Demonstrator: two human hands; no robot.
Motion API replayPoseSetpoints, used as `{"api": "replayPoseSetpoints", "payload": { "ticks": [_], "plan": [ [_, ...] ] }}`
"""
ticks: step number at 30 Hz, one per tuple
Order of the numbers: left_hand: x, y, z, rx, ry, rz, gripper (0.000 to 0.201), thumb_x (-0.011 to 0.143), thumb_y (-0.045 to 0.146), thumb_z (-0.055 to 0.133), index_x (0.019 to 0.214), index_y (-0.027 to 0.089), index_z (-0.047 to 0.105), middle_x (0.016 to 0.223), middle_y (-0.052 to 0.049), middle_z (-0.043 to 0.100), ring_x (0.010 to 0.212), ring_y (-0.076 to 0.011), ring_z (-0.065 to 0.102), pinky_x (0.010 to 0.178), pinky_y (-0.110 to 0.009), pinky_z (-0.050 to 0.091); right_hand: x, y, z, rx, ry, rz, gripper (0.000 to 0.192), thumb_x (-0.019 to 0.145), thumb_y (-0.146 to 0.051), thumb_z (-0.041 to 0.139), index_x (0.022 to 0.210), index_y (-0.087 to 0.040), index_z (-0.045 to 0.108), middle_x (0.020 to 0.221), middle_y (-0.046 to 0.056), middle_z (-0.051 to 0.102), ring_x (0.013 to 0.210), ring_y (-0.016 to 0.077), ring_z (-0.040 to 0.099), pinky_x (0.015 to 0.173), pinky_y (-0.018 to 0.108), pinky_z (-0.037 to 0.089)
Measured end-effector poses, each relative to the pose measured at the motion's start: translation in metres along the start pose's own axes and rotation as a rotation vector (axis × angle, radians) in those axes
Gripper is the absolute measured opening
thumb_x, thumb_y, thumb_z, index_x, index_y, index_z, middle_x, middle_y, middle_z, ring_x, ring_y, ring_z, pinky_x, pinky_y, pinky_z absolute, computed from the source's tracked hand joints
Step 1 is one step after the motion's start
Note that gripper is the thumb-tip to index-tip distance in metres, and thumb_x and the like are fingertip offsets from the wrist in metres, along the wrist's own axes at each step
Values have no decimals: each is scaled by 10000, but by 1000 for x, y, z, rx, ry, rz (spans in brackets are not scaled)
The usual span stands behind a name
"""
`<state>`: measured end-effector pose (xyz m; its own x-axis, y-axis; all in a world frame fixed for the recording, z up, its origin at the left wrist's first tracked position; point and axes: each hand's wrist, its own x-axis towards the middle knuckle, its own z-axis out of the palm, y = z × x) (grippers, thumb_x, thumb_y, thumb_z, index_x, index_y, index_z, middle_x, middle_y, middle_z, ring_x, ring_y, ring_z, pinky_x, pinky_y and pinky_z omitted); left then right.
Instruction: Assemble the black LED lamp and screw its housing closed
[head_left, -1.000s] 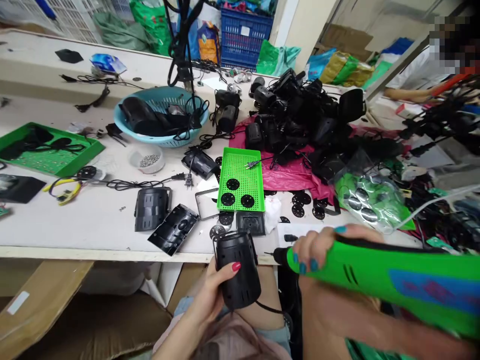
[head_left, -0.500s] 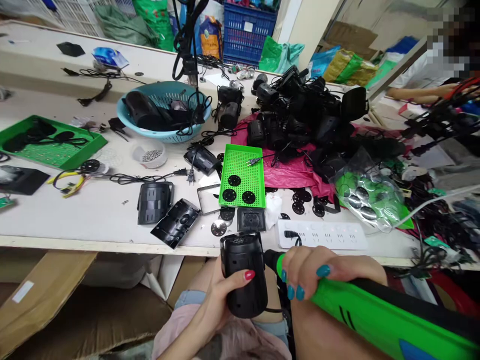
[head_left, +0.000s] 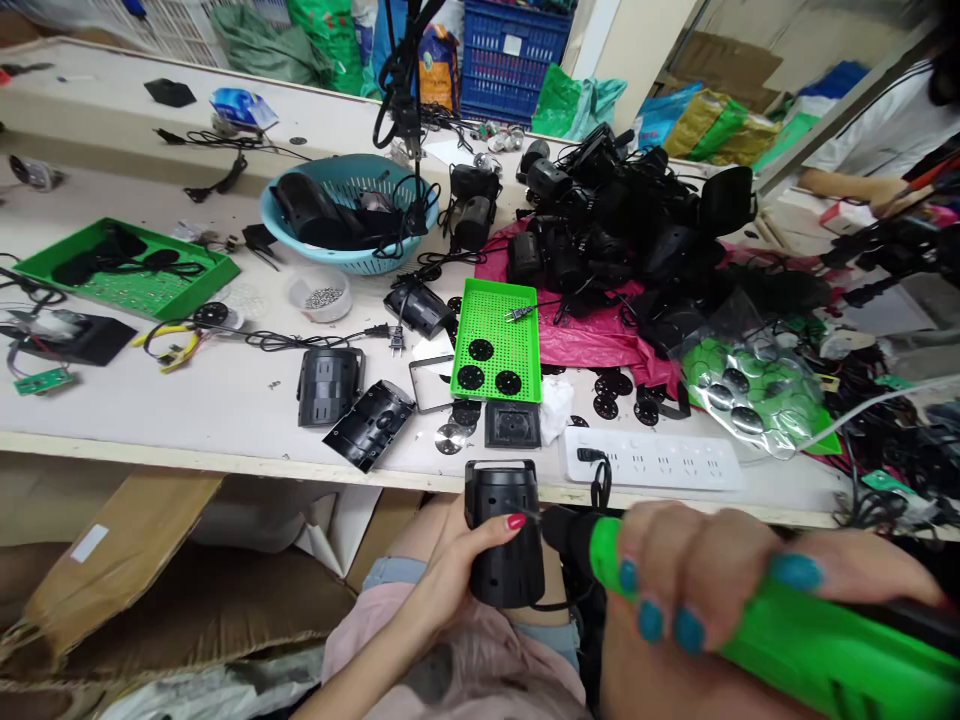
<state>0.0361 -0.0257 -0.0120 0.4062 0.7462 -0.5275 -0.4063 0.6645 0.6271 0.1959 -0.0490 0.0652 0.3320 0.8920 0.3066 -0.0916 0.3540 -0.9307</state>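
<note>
My left hand [head_left: 450, 550] is wrapped round a black cylindrical plastic housing [head_left: 504, 570], thumb across its front. It is held upright over my lap, just below the table edge. A cable runs from its lower right side. In my right hand [head_left: 697, 565] is a green and black electric screwdriver [head_left: 825, 640], blurred by motion. Its dark nose points left, and the thin bit reaches the housing's right side; whether it touches a screw I cannot tell. On the table in front lie another black housing [head_left: 328, 385] and an open half-shell [head_left: 371, 425].
A green perforated tray [head_left: 496, 310] holds black discs. A white power strip [head_left: 652, 460] lies along the table edge. Farther back are a blue basket [head_left: 341, 255], a bowl of screws [head_left: 321, 297] and a heap of black housings [head_left: 600, 210]. Another person's arm [head_left: 847, 185] shows at right.
My right hand and the screwdriver have shifted right and look closer. The housing stays upright in my left hand. The whole view has shifted slightly.
</note>
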Motion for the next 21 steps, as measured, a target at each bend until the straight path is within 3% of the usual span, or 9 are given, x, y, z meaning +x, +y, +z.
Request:
{"api": "replayPoseSetpoints", "payload": {
  "ticks": [3, 5, 7, 10, 14, 18, 21],
  "plan": [
    [-3, 0, 3, 39, -42, 72, 269, 724, 286, 766, 954, 152, 731, 908, -38, 714, 874, -230, 637, 822, -314, 523, -2, -4, 35, 148, 76, -120, 151, 957, -453, 562, 906, -315, 600, 492, -61, 466, 364, 154, 432, 450, 312, 418],
    [-5, 0, 5, 81, -78, 122, 195, 721, 246, 748, 890, 149, 733, 879, -31, 711, 859, -232, 630, 844, -324, 516, -2, -3, 50, 202, 21, -98, 139, 974, -423, 522, 954, -310, 599, 533, -51, 514, 417, 161, 480, 478, 312, 438],
    [-6, 0, 5, 109, -103, 145, 185, 716, 214, 741, 891, 153, 735, 901, -30, 719, 885, -243, 632, 866, -332, 507, -4, -3, 55, 244, -12, -66, 156, 973, -409, 503, 949, -293, 605, 555, -38, 531, 458, 169, 503, 499, 318, 447],
    [-5, -2, 2, 97, -92, 157, 236, 751, 220, 726, 980, 163, 733, 962, -37, 728, 986, -262, 628, 913, -337, 488, -7, -10, 52, 192, 72, -90, 137, 977, -397, 507, 951, -300, 600, 544, -41, 514, 449, 166, 493, 497, 318, 435],
    [-2, -5, -1, 91, -68, 113, 278, 761, 272, 753, 1013, 163, 716, 935, -36, 732, 932, -237, 626, 863, -312, 487, -8, -18, 50, 96, 162, -145, 141, 996, -392, 500, 943, -307, 598, 515, -56, 470, 393, 147, 438, 455, 303, 403],
    [-5, -2, 4, 133, -52, 123, 284, 719, 231, 754, 992, 161, 716, 978, -39, 741, 929, -236, 623, 833, -299, 479, 0, -10, 38, 158, 38, -127, 157, 994, -409, 507, 961, -296, 612, 559, -45, 538, 440, 156, 514, 486, 316, 455],
    [-9, 4, 9, 183, -41, 130, 238, 719, 185, 694, 953, 149, 725, 907, -36, 728, 870, -233, 613, 809, -307, 476, 10, -2, 19, 195, -266, -132, 179, 1000, -361, 479, 1058, -306, 640, 619, -6, 628, 498, 189, 592, 533, 358, 508]
  ]
}}
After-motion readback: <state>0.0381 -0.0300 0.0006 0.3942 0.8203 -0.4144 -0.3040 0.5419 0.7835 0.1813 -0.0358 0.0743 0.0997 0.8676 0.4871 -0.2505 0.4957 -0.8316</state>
